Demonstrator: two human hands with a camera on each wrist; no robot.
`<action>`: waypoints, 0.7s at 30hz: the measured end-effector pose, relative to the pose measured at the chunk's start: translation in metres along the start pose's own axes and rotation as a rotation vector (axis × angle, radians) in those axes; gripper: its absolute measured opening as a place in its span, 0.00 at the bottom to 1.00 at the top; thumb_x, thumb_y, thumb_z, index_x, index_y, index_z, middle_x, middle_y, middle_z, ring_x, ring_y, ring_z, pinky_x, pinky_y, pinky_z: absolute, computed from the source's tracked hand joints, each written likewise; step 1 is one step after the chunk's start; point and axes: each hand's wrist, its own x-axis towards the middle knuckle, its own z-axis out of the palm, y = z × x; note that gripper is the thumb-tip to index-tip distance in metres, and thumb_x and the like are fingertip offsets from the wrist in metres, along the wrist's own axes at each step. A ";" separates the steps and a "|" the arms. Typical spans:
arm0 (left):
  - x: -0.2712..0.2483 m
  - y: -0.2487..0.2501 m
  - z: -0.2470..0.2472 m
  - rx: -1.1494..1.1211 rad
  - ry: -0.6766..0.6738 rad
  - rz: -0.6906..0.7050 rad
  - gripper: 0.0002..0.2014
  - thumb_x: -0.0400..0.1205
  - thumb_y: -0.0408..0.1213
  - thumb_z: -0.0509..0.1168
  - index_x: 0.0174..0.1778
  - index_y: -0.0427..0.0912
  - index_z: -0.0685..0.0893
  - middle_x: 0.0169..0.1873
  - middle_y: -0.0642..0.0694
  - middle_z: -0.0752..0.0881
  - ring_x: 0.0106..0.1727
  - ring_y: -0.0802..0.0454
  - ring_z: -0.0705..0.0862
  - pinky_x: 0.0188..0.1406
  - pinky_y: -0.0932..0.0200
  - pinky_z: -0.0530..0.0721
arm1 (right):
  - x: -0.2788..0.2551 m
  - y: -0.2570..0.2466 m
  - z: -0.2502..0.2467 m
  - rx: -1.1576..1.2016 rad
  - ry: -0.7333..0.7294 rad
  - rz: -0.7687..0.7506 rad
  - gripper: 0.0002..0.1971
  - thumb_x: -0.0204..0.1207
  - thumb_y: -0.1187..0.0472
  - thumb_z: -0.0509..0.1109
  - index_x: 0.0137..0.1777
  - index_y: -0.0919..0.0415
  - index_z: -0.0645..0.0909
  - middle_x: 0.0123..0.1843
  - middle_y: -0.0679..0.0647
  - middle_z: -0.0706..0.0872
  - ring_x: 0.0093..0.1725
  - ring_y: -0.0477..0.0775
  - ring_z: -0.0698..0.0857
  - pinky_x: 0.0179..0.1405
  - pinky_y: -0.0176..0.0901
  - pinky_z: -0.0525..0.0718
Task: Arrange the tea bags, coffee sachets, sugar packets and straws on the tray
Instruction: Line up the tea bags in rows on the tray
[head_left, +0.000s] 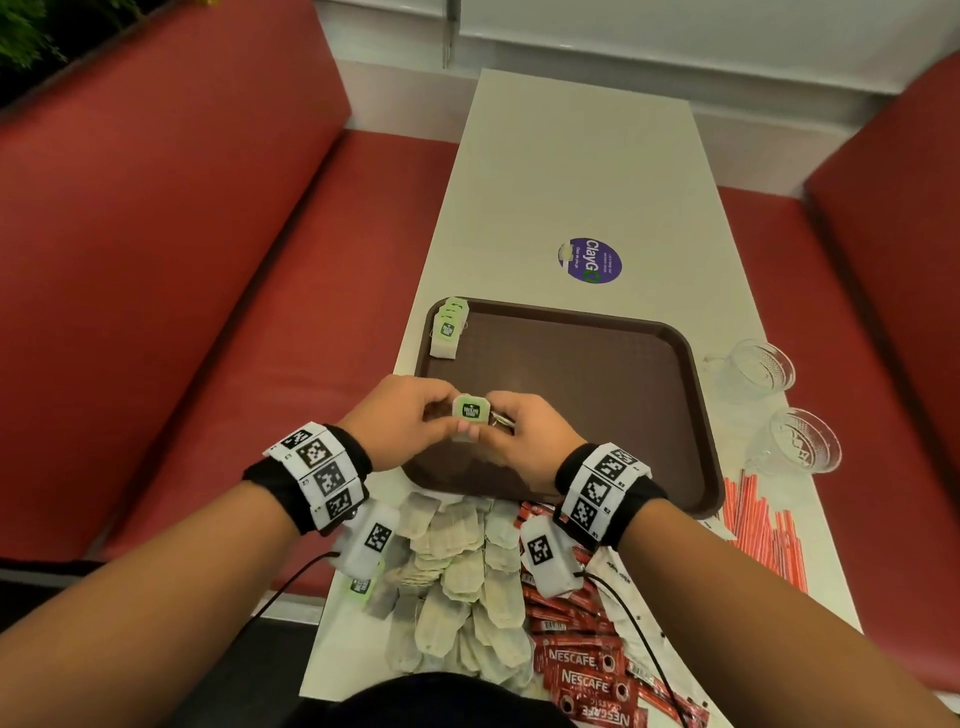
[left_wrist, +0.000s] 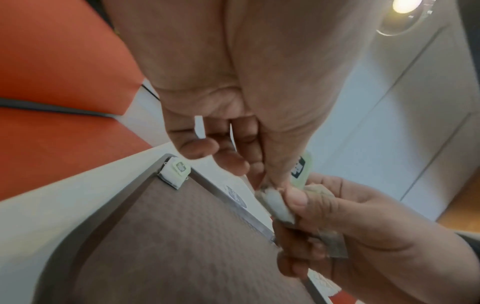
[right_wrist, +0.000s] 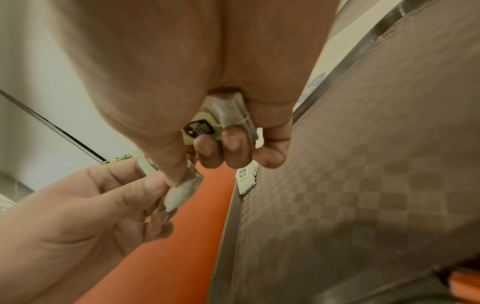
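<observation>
Over the near left part of the brown tray (head_left: 571, 374), both hands hold a tea bag with a green tag (head_left: 470, 410). My left hand (head_left: 447, 418) pinches its white paper end (left_wrist: 275, 203) between thumb and fingers. My right hand (head_left: 501, 421) pinches the same bag (right_wrist: 182, 193) with its thumb. Its curled fingers press a second tea bag (right_wrist: 231, 115) and its tag against the palm. A small stack of tea bags (head_left: 448, 332) lies in the tray's far left corner. Loose tea bags (head_left: 462, 571) and red coffee sachets (head_left: 587, 670) lie under my wrists.
Red-and-white straws (head_left: 763, 530) lie on the table right of the tray. Two clear glass cups (head_left: 753, 369) (head_left: 797, 441) stand at the right edge. A round purple sticker (head_left: 589, 260) sits beyond the tray. Red benches flank the narrow white table (head_left: 571, 171).
</observation>
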 end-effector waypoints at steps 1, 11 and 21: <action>0.005 -0.003 -0.001 -0.005 0.028 -0.016 0.05 0.79 0.43 0.76 0.49 0.52 0.90 0.31 0.59 0.85 0.33 0.65 0.80 0.36 0.70 0.75 | 0.002 0.000 0.000 -0.013 0.016 0.011 0.07 0.81 0.52 0.72 0.53 0.53 0.82 0.38 0.49 0.86 0.35 0.42 0.83 0.37 0.48 0.85; 0.103 -0.052 -0.028 0.137 0.197 -0.389 0.07 0.74 0.44 0.79 0.45 0.50 0.89 0.39 0.53 0.89 0.43 0.53 0.85 0.44 0.60 0.81 | 0.007 0.003 -0.007 0.090 0.042 0.131 0.12 0.79 0.68 0.62 0.56 0.55 0.66 0.36 0.51 0.78 0.30 0.53 0.76 0.32 0.47 0.77; 0.142 -0.061 -0.019 0.204 0.183 -0.544 0.16 0.68 0.46 0.83 0.44 0.53 0.82 0.47 0.52 0.86 0.49 0.49 0.85 0.48 0.54 0.84 | 0.004 0.015 -0.016 0.016 0.069 0.177 0.09 0.81 0.63 0.64 0.42 0.54 0.67 0.33 0.51 0.75 0.31 0.49 0.72 0.33 0.45 0.72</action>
